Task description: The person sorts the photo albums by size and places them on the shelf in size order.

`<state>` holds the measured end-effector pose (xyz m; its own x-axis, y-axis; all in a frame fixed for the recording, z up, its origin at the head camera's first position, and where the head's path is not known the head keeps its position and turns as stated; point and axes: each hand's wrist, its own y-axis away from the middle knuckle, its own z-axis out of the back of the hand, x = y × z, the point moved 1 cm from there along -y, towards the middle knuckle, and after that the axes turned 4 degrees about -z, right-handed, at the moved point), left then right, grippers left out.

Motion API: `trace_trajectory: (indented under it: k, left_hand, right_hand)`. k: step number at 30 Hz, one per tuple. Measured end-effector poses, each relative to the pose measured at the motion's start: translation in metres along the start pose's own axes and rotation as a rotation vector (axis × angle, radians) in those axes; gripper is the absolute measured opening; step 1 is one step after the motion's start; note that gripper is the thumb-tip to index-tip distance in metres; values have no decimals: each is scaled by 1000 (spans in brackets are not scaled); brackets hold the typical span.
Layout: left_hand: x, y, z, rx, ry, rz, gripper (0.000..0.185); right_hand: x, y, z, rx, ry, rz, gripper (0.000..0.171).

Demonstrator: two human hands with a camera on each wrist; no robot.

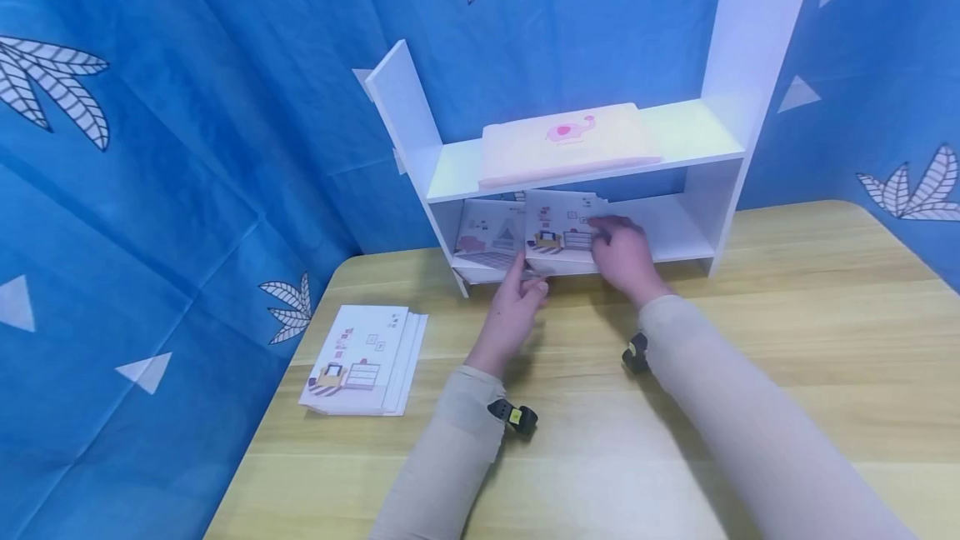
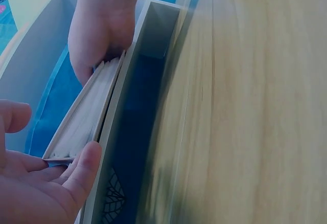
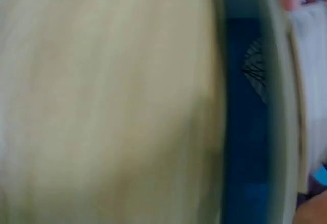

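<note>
The right hand (image 1: 624,257) grasped the right edge of an armchair-print booklet (image 1: 558,227), which sat left of it on the white desktop shelf's (image 1: 757,40) lower level; the left hand (image 1: 504,315), fingers extended and relaxed, touched the opposite end; a sofa-print booklet (image 1: 483,232) was just beside; similar booklets (image 1: 360,357) lay stacked on the wooden table (image 1: 817,340).

There's a way in over the lower board (image 1: 663,227), between the right hand (image 1: 624,261) and the right side panel (image 1: 757,40), while further left the picture booklets (image 1: 562,223) and the left hand (image 1: 513,302) block the opening! The upper board (image 1: 697,127) caps any reach from above, its wider gap lying right of the pink elephant-printed pad (image 1: 570,148), and down on the table (image 1: 825,340) a white stack (image 1: 360,357) obstructs any low sweep leftward.
</note>
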<state>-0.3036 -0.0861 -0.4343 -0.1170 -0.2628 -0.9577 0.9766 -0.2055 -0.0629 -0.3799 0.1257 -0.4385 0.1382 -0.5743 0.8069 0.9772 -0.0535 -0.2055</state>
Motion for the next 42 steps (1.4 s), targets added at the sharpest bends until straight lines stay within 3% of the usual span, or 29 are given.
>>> trace_trajectory:
  k: [6, 12, 16, 22, 30, 42]
  left_hand:
    - [3, 3, -1, 6, -11, 26, 76]
    - [-1, 2, 3, 2, -32, 8, 75]
    - [-3, 1, 5, -13, -36, 31, 74]
    - [-4, -1, 8, -16, -40, 32, 71]
    - [2, 0, 4, -8, -19, 15, 72]
    - [0, 1, 6, 0, -24, -5, 74]
  right_hand:
    - [-9, 14, 20, 70, -250, -177, 45]
    - [-4, 41, 34, 156, -392, -219, 46]
    - [-1, 57, 38, 203, -447, -241, 46]
    - [0, 67, 39, 179, -422, -191, 45]
    - [6, 56, 28, 163, -176, -59, 46]
    - [12, 42, 13, 152, -50, 46, 44]
